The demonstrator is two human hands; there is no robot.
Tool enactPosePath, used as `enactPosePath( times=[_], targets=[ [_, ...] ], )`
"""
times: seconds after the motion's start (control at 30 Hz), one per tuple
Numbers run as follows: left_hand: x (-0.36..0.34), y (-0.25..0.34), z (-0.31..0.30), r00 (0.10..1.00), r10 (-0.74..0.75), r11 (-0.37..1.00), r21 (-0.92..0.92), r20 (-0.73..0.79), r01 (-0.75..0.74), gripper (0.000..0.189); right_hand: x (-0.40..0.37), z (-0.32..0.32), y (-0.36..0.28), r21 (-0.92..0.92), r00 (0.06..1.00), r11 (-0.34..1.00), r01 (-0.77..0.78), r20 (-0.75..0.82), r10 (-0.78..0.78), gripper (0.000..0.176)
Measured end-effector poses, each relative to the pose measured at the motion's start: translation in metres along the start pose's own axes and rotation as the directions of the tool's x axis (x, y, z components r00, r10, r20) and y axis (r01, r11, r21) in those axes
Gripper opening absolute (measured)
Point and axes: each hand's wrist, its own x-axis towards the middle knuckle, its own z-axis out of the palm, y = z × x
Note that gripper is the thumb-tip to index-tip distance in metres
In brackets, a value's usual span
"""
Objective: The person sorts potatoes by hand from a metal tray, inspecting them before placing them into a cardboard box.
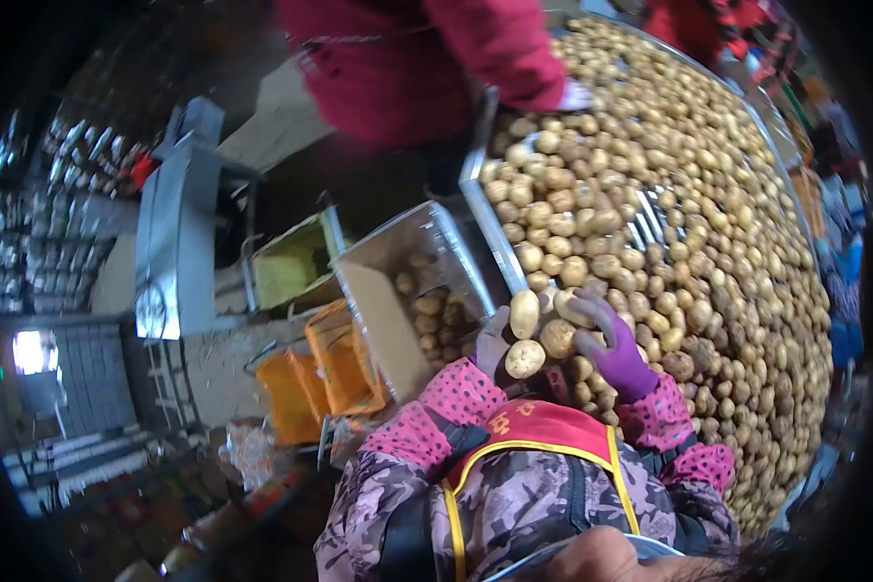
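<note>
So, my read is that the step in hand is handling a few potatoes (pixel 525 359) at the worktop's edge (pixel 496 238), and I'd guess the next move calls for a steady hold on the bunch so none roll off. Going left to right, there's a grey metal stand (pixel 179 242), a yellow-green crate (pixel 286 262), some orange containers (pixel 344 364), then a bin (pixel 388 330) with more potatoes down inside, right beside the worktop. The left hand (pixel 492 341), gloved, is just right of that bin, fingers curled against two pale potatoes, one above the other. Looks like it's gripping them, though the underside is hidden. A browner potato (pixel 557 339) sits between the two hands; no idea which one supports it. Farther up, a co-worker's hand (pixel 577 95) is at the potatoes too. Then the right hand (pixel 616 354), purple glove: thumb and fingers spread partway, curved around another potato (pixel 579 308). Can't tell if it's actually clamped on. Past that, the big heap (pixel 747 388) covers the worktop off to the right.
</note>
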Motion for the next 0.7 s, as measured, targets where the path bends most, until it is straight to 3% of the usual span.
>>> enactPosePath(
  times=[0.03, 0.07, 0.17, 0.23, 0.27, 0.33, 0.37, 0.4, 0.43, 0.47, 0.57, 0.7],
  targets=[
    [-0.019, 0.000, -0.005, 0.988, 0.154, 0.928, 0.340, 0.018, -0.151, 0.065, 0.000, 0.015, -0.003, 0.010, 0.997, 1.000, 0.003, 0.083, -0.004, 0.059],
    [-0.028, 0.018, 0.006, 0.995, 0.049, 0.998, -0.054, 0.091, -0.044, 0.079, 0.006, 0.024, -0.015, -0.246, 0.968, 0.957, 0.152, 0.231, -0.094, 0.070],
    [-0.074, 0.026, -0.015, 0.995, 0.062, 0.997, -0.043, -0.076, -0.065, 0.085, 0.016, 0.065, -0.036, -0.299, 0.915, 0.923, 0.241, 0.388, -0.113, 0.080],
    [-0.094, 0.016, -0.047, 0.979, 0.084, 0.996, 0.027, -0.184, -0.080, 0.084, 0.020, 0.094, -0.021, -0.201, 0.905, 0.945, 0.259, 0.393, -0.164, 0.080],
    [-0.102, 0.014, -0.058, 0.967, 0.166, 0.986, 0.046, -0.192, -0.160, 0.079, 0.029, 0.103, -0.022, -0.130, 0.889, 0.961, 0.246, 0.425, -0.170, 0.080],
    [-0.113, 0.019, -0.089, 0.965, 0.248, 0.965, -0.066, -0.085, -0.254, 0.076, 0.037, 0.120, -0.008, 0.095, 0.915, 0.988, 0.124, 0.375, -0.150, 0.073],
    [-0.119, 0.023, -0.095, 0.973, 0.185, 0.957, -0.198, -0.137, -0.210, 0.066, 0.045, 0.122, -0.011, 0.275, 0.900, 0.949, -0.152, 0.436, 0.017, 0.068],
    [-0.126, 0.026, -0.101, 0.975, 0.119, 0.926, -0.334, -0.189, -0.178, 0.056, 0.051, 0.125, -0.014, 0.412, 0.836, 0.808, -0.421, 0.523, 0.169, 0.063],
    [-0.133, 0.030, -0.107, 0.970, 0.053, 0.872, -0.462, -0.239, -0.162, 0.050, 0.054, 0.131, -0.003, 0.631, 0.797, 0.534, -0.562, 0.587, 0.143, 0.057],
    [-0.137, 0.036, -0.109, 0.970, -0.053, 0.752, -0.648, -0.239, -0.118, 0.047, 0.057, 0.131, -0.005, 0.667, 0.732, 0.325, -0.670, 0.666, 0.143, 0.060],
    [-0.139, 0.030, -0.130, 0.911, -0.061, 0.776, -0.593, -0.407, -0.213, 0.052, 0.054, 0.146, 0.002, 0.745, 0.752, 0.112, -0.658, 0.643, 0.142, 0.068],
    [-0.134, 0.039, -0.142, 0.927, -0.071, 0.724, -0.659, -0.368, -0.206, 0.045, 0.056, 0.155, -0.002, 0.735, 0.727, 0.006, -0.678, 0.670, 0.149, 0.070]
  ],
)
